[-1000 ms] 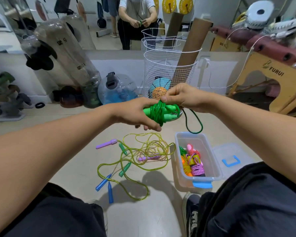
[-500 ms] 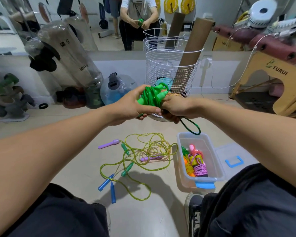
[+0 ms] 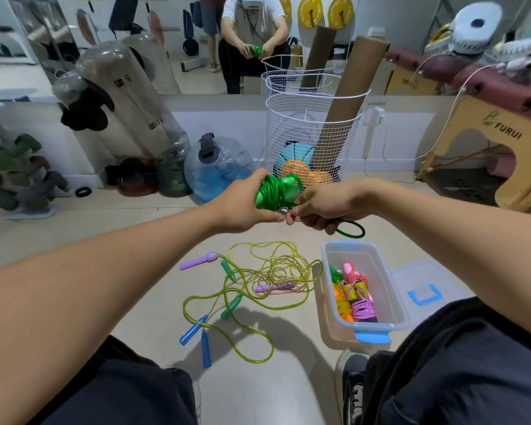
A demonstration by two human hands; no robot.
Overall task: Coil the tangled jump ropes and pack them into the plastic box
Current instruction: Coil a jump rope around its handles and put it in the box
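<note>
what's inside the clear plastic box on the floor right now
Inside the plastic box lie coiled ropes in orange, pink, purple and green. How many cannot be told; they overlap and cover the bottom beneath them.

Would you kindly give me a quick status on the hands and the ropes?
Left hand grips green rope bundle; right hand pinches its loose tail. Plastic box open, part filled. Tangled ropes on floor.

The beige floor (image 3: 154, 237) carries tangled jump ropes (image 3: 258, 280), a plastic box (image 3: 390, 302), its lid (image 3: 426, 283), and a wire basket (image 3: 307, 139).
</note>
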